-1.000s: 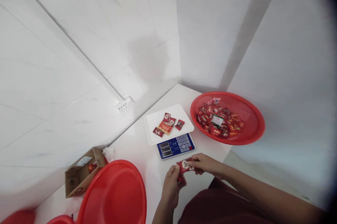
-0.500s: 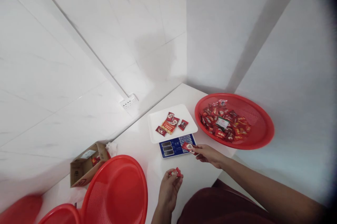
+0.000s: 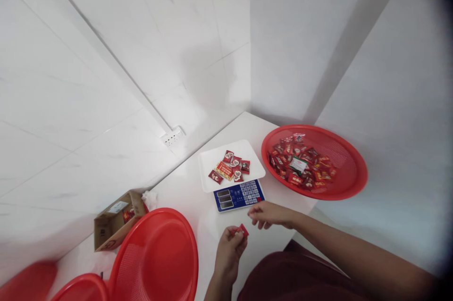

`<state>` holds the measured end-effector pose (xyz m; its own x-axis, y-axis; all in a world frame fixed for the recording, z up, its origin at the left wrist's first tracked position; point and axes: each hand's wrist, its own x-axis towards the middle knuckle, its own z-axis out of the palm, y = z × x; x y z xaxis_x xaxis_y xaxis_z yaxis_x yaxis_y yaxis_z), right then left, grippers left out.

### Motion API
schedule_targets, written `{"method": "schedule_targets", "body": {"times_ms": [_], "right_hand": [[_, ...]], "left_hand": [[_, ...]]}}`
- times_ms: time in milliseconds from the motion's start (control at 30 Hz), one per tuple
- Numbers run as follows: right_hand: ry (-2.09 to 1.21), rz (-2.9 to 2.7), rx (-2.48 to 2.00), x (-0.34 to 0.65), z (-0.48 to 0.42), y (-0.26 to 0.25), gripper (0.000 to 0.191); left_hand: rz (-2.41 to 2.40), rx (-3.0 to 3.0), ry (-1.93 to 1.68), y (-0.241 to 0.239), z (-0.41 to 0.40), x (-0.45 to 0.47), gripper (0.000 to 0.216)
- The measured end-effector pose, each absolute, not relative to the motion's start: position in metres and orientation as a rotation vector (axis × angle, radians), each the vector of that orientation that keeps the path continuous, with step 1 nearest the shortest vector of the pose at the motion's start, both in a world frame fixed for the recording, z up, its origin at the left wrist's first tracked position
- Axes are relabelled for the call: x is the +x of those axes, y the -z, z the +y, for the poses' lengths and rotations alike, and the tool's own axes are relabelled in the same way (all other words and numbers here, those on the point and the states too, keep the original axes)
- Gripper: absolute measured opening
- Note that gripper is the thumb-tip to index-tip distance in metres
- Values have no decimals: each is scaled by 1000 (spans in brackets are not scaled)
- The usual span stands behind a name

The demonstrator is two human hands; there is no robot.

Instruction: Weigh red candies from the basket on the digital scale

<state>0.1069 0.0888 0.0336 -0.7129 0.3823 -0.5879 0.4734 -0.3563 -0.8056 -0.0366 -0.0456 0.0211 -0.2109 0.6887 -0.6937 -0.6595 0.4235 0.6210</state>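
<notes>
Nearby, basket (image 3: 356, 171) of wrapped packets (image 3: 296, 164), tray (image 3: 208, 169) holding more

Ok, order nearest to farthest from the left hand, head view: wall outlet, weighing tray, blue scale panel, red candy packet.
1. Red candy packet: held in the left hand.
2. Blue scale panel: just ahead.
3. Weighing tray: behind the panel.
4. Wall outlet: farther, leftward.

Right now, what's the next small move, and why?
Probably bring the right grip to the red packet in the left grip and take it: the right one looks empty and is close by, while similar wrapped pieces lie on the white tray of the scale.
</notes>
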Motion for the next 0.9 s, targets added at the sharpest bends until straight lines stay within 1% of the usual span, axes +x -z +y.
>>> {"method": "schedule_targets", "body": {"times_ms": [67,133,300,400,567,633,733,833,900], "right_hand": [[2224,1781,1007,108,75,-26,31],[2210,1788,947,107,65,-22,30],[2238,1784,1054,106,59,-23,25],[2273,1749,1096,108,57,-24,22],[2309,1704,1164,112,53,-25,24],[2350,1699,1239,117,58,-27,25],[2506,1599,1496,131,77,-31,24],[2780,1264,1891,154,105,-33,13],[2910,1005,2106,170,121,-32,5]], "left_hand": [[1302,79,-1167,-21,-46,-33,28],[1298,106,-1174,-21,-45,-30,30],[1224,140,-1219,-26,-44,-28,30],[1229,152,-1174,-29,-45,-28,30],[1318,261,-1023,-32,-46,-28,32],[1432,414,-965,-31,-47,-36,36],[1786,766,-926,-28,-52,-66,39],[2230,1068,-905,-26,-64,-111,43],[2457,1129,-815,-25,-74,-138,50]]}}
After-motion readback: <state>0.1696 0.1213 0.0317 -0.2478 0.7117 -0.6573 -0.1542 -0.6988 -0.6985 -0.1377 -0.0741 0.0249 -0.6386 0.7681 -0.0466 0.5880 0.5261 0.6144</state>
